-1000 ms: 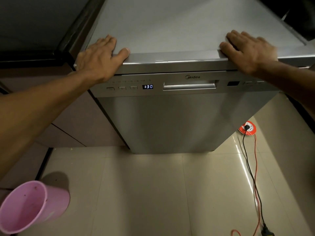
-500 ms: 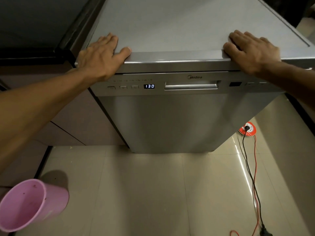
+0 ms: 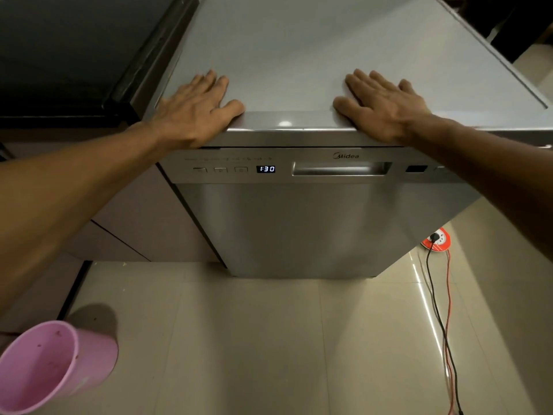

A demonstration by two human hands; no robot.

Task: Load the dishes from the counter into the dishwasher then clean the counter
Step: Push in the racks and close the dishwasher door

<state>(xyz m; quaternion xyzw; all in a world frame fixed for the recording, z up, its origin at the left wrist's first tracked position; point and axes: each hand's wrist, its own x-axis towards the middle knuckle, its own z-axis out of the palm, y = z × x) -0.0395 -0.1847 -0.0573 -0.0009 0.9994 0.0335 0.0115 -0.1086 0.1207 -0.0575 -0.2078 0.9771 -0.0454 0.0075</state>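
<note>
Closed stainless-steel freestanding dishwasher [image 3: 314, 223], centre frame, showing 1:30 | left hand [image 3: 194, 110] and right hand [image 3: 386, 110] being laid flat, holding nothing | loading judged finished; counter cleaning being judged outstanding

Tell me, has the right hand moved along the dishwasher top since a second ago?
Yes. The right hand has slid inward toward the left hand; it now rests above the door handle rather than past its right end.

Both forearms are bare, with no sleeves, rings or watch on left hand [image 3: 194, 112] or right hand [image 3: 386, 110].
</note>
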